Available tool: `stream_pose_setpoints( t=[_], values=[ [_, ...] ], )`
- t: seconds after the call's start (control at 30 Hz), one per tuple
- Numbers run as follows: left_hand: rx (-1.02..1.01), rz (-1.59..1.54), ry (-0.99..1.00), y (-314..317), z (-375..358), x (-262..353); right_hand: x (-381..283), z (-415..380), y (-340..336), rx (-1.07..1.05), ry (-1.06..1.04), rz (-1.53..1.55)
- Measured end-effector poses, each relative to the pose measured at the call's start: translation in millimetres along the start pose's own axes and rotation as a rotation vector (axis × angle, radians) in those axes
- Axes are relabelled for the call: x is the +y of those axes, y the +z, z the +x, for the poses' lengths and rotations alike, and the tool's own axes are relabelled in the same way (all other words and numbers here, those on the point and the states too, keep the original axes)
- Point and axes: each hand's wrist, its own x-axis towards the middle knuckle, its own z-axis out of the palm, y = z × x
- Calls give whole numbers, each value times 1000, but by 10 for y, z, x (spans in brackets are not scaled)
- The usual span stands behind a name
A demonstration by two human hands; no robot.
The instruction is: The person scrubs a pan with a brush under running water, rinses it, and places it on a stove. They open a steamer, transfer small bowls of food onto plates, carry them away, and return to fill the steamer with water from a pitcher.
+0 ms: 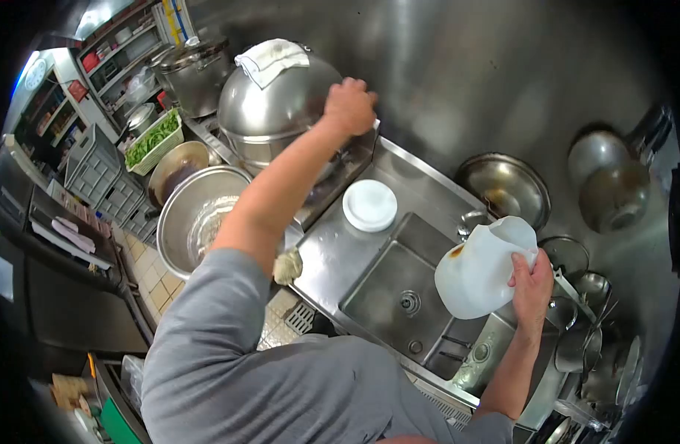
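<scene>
Where the steel counter (332, 251) runs diagonally through the middle of the frame, a sink (399, 292) is sunk into it, and a steel wall (488, 74) fills the upper right. A white jug (480, 270) is held tilted over the sink's right edge by the right hand (531, 285), which is wrapped around its handle side. The left hand (349, 105) is closed in a fist at the upper centre, against the rim of a domed lid (277, 100) bearing a folded cloth (269, 59); what is gripped cannot be told. A white plate (369, 205) lies between lid and sink. A large bowl (195, 218) stands at centre left, above tiled floor (158, 285). Pans (506, 185) crowd the right edge, shelves (110, 52) the upper left. Open room is left only over the sink.
</scene>
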Motion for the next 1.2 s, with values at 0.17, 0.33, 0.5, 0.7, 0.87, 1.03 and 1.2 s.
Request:
stream_pose_setpoints(
  t=[0.17,0.33,0.5,0.7,0.87,1.03,1.2],
  values=[
    [-190,96,118,325,200,-216,-462,405,642,47,-90,-177],
    [-101,19,95,108,477,-591,-973,788,1197,-14,-199,-317],
    [-221,-21,23,-298,812,-1060,-1347,1280,1735,-119,-425,-448],
    [-277,-39,59,-825,889,-1475,-1873,1851,2534,-304,-519,-631],
    [-303,-124,8,-901,989,-1670,-2267,2005,3254,-442,-581,-896],
    [-251,-140,13,-941,955,-1793,-2261,2191,3683,-478,-779,-1161],
    [-262,-235,24,-1077,918,-1900,-2240,2212,3893,-433,-881,-1402]
  ],
)
